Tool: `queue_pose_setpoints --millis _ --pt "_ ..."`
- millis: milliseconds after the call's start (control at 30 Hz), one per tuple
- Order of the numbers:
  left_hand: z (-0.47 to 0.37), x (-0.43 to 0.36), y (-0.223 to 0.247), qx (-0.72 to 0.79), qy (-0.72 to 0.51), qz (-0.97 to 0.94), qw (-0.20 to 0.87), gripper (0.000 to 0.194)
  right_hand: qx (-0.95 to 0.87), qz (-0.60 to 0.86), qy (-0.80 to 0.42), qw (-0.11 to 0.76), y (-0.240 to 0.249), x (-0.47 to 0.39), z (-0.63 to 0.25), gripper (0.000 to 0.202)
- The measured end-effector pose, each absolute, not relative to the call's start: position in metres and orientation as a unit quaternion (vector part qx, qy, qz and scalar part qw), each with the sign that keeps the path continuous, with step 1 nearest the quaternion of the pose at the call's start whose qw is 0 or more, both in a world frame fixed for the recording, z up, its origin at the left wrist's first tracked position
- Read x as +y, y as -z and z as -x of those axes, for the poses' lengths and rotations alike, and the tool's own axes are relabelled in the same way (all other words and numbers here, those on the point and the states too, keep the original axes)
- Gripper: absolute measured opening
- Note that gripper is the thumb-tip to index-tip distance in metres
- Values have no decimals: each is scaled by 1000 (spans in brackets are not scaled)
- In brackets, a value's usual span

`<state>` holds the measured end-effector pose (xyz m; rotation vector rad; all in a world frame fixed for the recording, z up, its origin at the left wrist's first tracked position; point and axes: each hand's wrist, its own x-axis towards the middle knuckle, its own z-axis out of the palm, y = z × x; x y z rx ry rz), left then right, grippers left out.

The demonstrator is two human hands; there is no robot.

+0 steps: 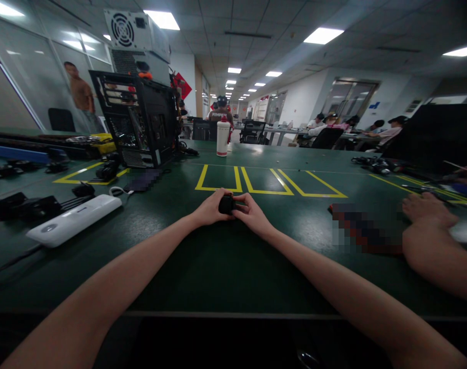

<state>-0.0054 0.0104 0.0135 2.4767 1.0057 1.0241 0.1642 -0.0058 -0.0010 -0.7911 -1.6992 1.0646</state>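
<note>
A small black blocky object (226,205) is held between both hands above the green table (218,266), just in front of the yellow tape outlines. My left hand (212,207) wraps round its left side, thumb below and fingers over the top. From the right, my right hand (251,211) pinches at the object's edge with thumb and fingertips. Its exact kind is too dark and small to make out. Several black adapters with cords (29,206) lie at the far left.
On the left lie a white power strip (77,219) and an opened black computer case (141,120). A white bottle (223,137) stands beyond the yellow tape (256,191). To the right are a blurred red-edged item (366,230) and another person's arm (437,241).
</note>
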Motion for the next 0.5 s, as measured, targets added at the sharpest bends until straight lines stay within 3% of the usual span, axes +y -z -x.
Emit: queue_pose_setpoints --millis 167,500 --pt "5 12 -12 352 -356 -856 132 59 -692 324 -422 487 1 -4 -163 19" --pt "5 10 -13 345 -353 -860 129 58 -697 326 -436 468 -2 -6 -164 27"
